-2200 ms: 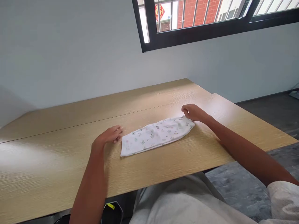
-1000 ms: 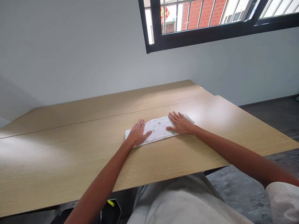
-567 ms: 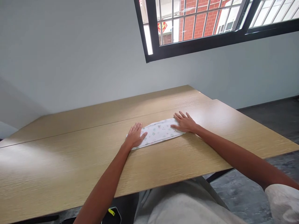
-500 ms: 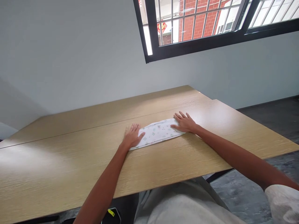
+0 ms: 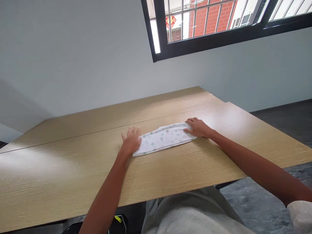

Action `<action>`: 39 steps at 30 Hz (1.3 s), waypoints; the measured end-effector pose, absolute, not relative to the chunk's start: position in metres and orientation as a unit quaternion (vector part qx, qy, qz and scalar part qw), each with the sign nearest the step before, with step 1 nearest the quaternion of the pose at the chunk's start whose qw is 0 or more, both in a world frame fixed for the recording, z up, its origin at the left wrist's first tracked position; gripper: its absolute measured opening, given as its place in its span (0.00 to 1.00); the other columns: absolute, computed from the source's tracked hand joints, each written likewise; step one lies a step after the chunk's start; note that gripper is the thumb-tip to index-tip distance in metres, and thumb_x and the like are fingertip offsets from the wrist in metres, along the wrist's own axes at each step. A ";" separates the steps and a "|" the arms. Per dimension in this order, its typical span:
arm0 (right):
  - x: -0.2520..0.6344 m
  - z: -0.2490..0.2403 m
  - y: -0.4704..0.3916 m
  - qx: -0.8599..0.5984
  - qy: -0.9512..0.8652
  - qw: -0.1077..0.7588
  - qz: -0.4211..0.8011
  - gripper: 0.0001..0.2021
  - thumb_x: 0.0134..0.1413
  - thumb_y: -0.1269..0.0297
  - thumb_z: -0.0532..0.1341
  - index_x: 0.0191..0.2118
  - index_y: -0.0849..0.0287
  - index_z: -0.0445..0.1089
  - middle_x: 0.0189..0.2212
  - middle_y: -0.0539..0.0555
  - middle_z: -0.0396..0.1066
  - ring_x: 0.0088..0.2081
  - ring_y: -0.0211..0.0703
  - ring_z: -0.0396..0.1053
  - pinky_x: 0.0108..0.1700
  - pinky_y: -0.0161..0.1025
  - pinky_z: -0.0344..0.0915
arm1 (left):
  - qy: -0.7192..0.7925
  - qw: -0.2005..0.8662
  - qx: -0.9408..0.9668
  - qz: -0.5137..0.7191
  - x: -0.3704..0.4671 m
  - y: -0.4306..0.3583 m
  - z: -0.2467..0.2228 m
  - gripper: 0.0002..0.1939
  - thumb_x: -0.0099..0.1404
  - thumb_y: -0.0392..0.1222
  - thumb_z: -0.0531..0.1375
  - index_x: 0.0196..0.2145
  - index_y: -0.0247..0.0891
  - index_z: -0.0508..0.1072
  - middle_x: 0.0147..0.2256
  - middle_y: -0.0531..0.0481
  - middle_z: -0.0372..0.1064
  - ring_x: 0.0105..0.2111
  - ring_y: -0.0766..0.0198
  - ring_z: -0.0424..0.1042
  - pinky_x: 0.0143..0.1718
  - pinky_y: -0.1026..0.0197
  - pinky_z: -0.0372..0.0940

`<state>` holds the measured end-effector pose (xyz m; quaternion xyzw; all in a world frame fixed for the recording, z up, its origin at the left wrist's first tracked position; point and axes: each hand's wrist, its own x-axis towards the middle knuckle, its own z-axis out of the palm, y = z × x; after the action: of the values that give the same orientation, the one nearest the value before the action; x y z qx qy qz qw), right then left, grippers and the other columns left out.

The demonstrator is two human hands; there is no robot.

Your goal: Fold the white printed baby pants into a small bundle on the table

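A white cloth with small printed figures [image 5: 164, 138] lies folded into a long flat strip on the wooden table [image 5: 170, 175]. At its left end rests my left hand [image 5: 131, 140], palm down with the fingers spread, the thumb side touching the cloth's edge. My right hand [image 5: 198, 127] lies over the cloth's right end, its fingers bent a little at the far corner and the thumb apart on top of the fabric. Neither hand has the cloth gripped between fingers, as far as shows.
Behind the table stands a pale wall [image 5: 97, 65] with a dark-framed, barred window [image 5: 209, 39]. A seam runs along the tabletop beyond the cloth. Below the near edge, a dark object with a yellow tag [image 5: 118, 219] is partly visible.
My left hand has slid left, off most of the cloth, uncovering its left end. My right hand's fingers are more bent at the right end. The view has shifted slightly.
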<state>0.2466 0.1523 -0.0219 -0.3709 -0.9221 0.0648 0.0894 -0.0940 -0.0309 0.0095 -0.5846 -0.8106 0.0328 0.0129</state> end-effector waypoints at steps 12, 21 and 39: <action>0.261 0.036 0.116 -0.248 -0.877 -0.130 0.391 0.27 0.53 0.45 0.66 0.51 0.60 0.69 0.41 0.60 0.73 0.34 0.51 0.74 0.31 0.40 0.68 | -0.705 -0.022 -0.707 -0.050 -0.008 -0.032 0.005 0.25 0.74 0.51 0.43 0.60 0.38 0.65 0.59 0.39 0.64 0.60 0.47 0.62 0.60 0.37 0.57; 0.243 0.023 0.103 -0.150 -0.885 0.143 0.417 0.14 0.59 0.53 0.64 0.36 0.62 0.71 0.24 0.49 0.66 0.24 0.35 0.62 0.27 0.33 0.61 | -0.644 -0.120 -0.756 -0.025 -0.024 -0.033 0.003 0.46 0.66 0.71 0.48 0.70 0.39 0.46 0.71 0.43 0.38 0.71 0.45 0.39 0.68 0.35 0.39; 0.222 -0.016 0.105 -0.089 -0.957 0.194 0.196 0.17 0.55 0.50 0.69 0.45 0.56 0.77 0.48 0.56 0.74 0.50 0.51 0.70 0.53 0.49 0.64 | -0.530 -0.220 -0.792 -0.209 -0.051 -0.027 0.007 0.15 0.60 0.52 0.66 0.42 0.43 0.77 0.55 0.44 0.70 0.57 0.53 0.67 0.59 0.51 0.62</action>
<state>0.2219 0.1050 -0.0165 -0.0891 -0.9571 0.1962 0.1938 -0.0510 -0.0271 0.0074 -0.7917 -0.5301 -0.2092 -0.2202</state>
